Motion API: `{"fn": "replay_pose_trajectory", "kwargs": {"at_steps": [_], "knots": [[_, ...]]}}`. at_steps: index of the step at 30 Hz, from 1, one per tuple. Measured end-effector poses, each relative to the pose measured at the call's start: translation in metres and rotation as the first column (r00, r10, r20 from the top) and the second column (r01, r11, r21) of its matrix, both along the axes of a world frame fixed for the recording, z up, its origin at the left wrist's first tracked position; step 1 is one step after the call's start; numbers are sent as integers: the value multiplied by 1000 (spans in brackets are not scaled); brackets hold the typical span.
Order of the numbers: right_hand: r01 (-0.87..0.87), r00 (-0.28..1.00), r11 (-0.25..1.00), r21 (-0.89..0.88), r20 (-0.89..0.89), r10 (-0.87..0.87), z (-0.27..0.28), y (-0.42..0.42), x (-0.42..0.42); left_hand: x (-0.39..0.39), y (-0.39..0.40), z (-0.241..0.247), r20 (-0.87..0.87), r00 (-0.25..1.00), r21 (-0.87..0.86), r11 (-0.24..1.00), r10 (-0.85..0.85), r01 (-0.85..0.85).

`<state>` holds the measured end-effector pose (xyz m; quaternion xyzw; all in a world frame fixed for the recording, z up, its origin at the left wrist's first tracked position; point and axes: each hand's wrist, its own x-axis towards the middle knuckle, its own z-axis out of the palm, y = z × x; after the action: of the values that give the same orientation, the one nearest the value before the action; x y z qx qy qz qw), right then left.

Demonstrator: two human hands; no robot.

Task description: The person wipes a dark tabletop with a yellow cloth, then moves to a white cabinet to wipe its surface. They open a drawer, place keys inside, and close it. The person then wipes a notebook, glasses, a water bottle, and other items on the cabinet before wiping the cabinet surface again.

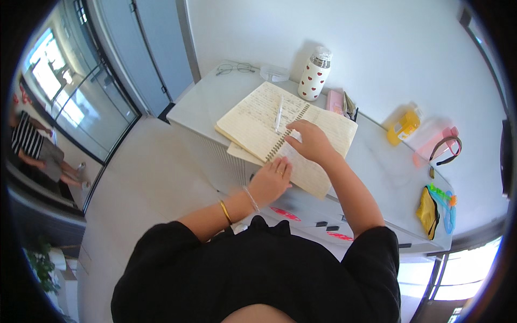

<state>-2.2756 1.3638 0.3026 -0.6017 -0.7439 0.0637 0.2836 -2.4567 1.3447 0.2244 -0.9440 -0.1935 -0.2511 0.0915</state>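
A spiral-bound notebook [250, 121] lies open on a white cabinet top, its cream pages covered in handwriting. A white pen [278, 113] rests on the left page, near the coil. My right hand [310, 141] is over the right page beside the spiral binding, thumb and index finger apart. At the notebook's near edge, by the lower end of the coil, is my left hand [271, 181], with a ring on one finger. Its fingers lie close together; whether they pinch the paper is hidden. Another sheet or book [242, 152] sticks out beneath the left page.
Behind the notebook stand eyeglasses [236, 68], a clear plastic tray [274, 74], a heart-patterned bottle [314, 74] and a pink box [335, 101]. Rightward are a yellow bottle [404, 128], a headband [446, 149] and a yellow pouch [427, 213]. Another person [40, 145] is at far left.
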Motion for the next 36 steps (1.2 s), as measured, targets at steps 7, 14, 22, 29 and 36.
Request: {"fn": "replay_pose_trajectory", "kwargs": {"at_steps": [7,14,22,29,36], "knots": [[330,932,917,-224,230,-279,-25,84,-34,-2,10,-3,143,987,125,991,-72,54],[39,941,930,-364,-299,-157,48,49,-12,-7,25,29,88,986,-282,946,-141,160],[440,572,816,375,-818,68,91,-54,40,-28,51,51,427,881,-504,756,-202,418],[539,634,822,183,-731,-252,-11,-63,62,-61,135,47,322,817,-376,857,478,-353],[346,901,926,150,-328,-284,-38,-66,42,-62,178,60,-277,847,-650,561,453,-513]]}}
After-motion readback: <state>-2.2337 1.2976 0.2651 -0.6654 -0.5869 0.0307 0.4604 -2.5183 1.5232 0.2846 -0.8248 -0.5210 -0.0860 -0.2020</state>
